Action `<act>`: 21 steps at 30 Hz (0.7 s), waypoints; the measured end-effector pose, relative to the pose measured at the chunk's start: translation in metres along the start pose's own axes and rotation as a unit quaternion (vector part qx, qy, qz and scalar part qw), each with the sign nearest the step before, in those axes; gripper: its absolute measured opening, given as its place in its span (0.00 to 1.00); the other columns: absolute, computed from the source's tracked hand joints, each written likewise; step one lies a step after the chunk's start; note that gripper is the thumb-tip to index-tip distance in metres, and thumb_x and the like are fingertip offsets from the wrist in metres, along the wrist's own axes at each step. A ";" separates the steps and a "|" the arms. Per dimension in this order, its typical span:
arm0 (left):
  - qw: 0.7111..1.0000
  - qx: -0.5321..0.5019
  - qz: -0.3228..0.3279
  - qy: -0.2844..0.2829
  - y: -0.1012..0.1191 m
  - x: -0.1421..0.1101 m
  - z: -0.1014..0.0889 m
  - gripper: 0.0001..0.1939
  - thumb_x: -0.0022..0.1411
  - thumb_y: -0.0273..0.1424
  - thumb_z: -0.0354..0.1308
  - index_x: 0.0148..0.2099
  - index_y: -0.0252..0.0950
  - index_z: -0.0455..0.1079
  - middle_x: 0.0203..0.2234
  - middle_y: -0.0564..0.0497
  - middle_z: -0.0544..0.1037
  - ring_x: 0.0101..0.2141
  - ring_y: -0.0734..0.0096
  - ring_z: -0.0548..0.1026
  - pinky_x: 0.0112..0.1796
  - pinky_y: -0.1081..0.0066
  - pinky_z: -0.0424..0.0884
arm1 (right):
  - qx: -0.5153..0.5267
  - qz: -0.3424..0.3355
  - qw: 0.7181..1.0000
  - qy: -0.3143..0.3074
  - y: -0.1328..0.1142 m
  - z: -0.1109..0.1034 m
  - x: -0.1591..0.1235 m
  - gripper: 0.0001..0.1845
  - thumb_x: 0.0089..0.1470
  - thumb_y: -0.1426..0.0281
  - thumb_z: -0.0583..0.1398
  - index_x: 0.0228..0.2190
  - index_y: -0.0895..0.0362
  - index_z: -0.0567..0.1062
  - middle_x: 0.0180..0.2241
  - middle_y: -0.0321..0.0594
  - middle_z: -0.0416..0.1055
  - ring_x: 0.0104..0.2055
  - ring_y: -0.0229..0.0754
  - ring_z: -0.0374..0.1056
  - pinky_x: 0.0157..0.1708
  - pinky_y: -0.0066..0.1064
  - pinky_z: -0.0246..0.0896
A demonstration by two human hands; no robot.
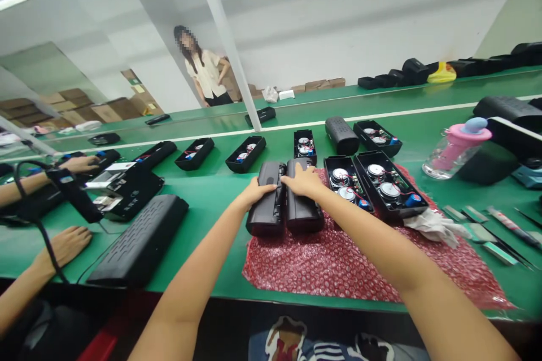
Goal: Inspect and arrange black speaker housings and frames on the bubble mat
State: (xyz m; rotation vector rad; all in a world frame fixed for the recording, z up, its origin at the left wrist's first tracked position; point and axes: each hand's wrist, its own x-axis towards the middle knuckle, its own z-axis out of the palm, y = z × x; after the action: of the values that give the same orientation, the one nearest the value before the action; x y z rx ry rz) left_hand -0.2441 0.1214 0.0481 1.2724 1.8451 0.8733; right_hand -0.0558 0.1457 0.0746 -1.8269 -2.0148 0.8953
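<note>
Side by side at the rear edge of a red bubble-wrap sheet are two black speaker housings. My left hand grips the left speaker housing, thumb over its top and fingers hidden on the far side. Over the back part of the right speaker housing lies my right hand, holding it, its thumb pointing toward the narrow gap between them. To the right, two open housings, a nearer speaker case and a slimmer speaker case, show round drivers, red wires and blue parts.
More open speaker cases line the green bench. A co-worker's hand rests at left, near a closed black housing and a black machine. A pink-lidded bottle, white glove and tweezers are at right.
</note>
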 end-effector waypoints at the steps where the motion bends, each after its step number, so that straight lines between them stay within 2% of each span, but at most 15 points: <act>1: 1.000 -0.022 -0.008 -0.019 -0.001 -0.001 0.000 0.44 0.47 0.41 0.73 0.61 0.31 0.59 0.55 0.32 0.73 0.51 0.47 0.76 0.47 0.57 0.76 | -0.009 0.006 1.000 -0.012 -0.003 0.000 -0.001 0.52 0.52 0.49 0.61 0.68 0.57 0.48 0.68 0.68 0.37 0.68 0.78 0.44 0.56 0.65 0.52; 4: 0.997 -0.059 -0.025 -0.045 -0.002 -0.003 -0.004 0.54 0.38 0.39 0.77 0.63 0.33 0.55 0.57 0.32 0.71 0.50 0.49 0.76 0.44 0.61 0.77 | -0.028 0.019 0.999 -0.031 -0.007 0.001 0.000 0.61 0.44 0.50 0.68 0.69 0.55 0.45 0.69 0.68 0.31 0.68 0.79 0.42 0.55 0.64 0.54; 8: 0.991 -0.109 -0.056 -0.062 -0.006 -0.003 -0.009 0.59 0.34 0.41 0.78 0.64 0.34 0.52 0.53 0.31 0.73 0.44 0.48 0.79 0.37 0.59 0.79 | -0.034 0.028 0.999 -0.028 -0.004 0.000 0.001 0.59 0.46 0.54 0.67 0.69 0.50 0.42 0.69 0.68 0.30 0.65 0.77 0.53 0.53 0.59 0.59; 11: 0.986 -0.139 -0.068 -0.058 -0.007 -0.004 -0.003 0.60 0.34 0.41 0.78 0.64 0.34 0.50 0.54 0.31 0.73 0.40 0.51 0.80 0.35 0.59 0.79 | -0.040 0.029 0.999 -0.024 -0.003 0.000 0.000 0.57 0.46 0.55 0.67 0.69 0.51 0.44 0.69 0.70 0.30 0.64 0.80 0.53 0.51 0.60 0.60; 14: 0.984 -0.158 -0.065 -0.058 -0.006 -0.006 0.005 0.58 0.34 0.39 0.79 0.64 0.35 0.51 0.54 0.32 0.73 0.40 0.54 0.80 0.37 0.61 0.79 | -0.043 0.019 0.999 -0.025 0.000 0.000 -0.001 0.56 0.48 0.55 0.66 0.69 0.52 0.44 0.69 0.70 0.30 0.64 0.79 0.54 0.52 0.61 0.59; 17: 0.982 -0.166 -0.062 -0.068 -0.004 -0.009 0.009 0.56 0.36 0.38 0.78 0.63 0.35 0.52 0.53 0.34 0.74 0.39 0.55 0.80 0.37 0.62 0.79 | -0.040 -0.006 0.999 -0.034 0.008 -0.004 -0.001 0.53 0.51 0.54 0.63 0.69 0.55 0.45 0.69 0.70 0.33 0.64 0.73 0.57 0.57 0.55 0.57; 19: 0.982 -0.163 -0.061 -0.078 -0.003 -0.010 0.009 0.53 0.39 0.40 0.77 0.62 0.36 0.54 0.53 0.35 0.74 0.39 0.56 0.81 0.37 0.63 0.79 | -0.036 -0.030 0.998 -0.044 0.016 -0.010 -0.001 0.51 0.54 0.54 0.62 0.69 0.58 0.47 0.69 0.70 0.39 0.64 0.68 0.59 0.58 0.49 0.57; 21: 0.982 -0.153 -0.058 -0.091 -0.003 -0.010 0.006 0.46 0.45 0.42 0.73 0.62 0.37 0.56 0.54 0.37 0.75 0.41 0.57 0.80 0.38 0.65 0.79 | -0.032 -0.061 0.996 -0.049 0.023 -0.020 0.000 0.48 0.54 0.55 0.62 0.67 0.62 0.53 0.67 0.67 0.49 0.64 0.63 0.59 0.59 0.42 0.57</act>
State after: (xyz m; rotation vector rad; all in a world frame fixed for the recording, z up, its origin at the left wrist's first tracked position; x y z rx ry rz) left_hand -0.2376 0.1121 0.0444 1.0080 1.5555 0.9052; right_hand -0.0254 0.1507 0.0761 -1.7018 -2.2122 0.9113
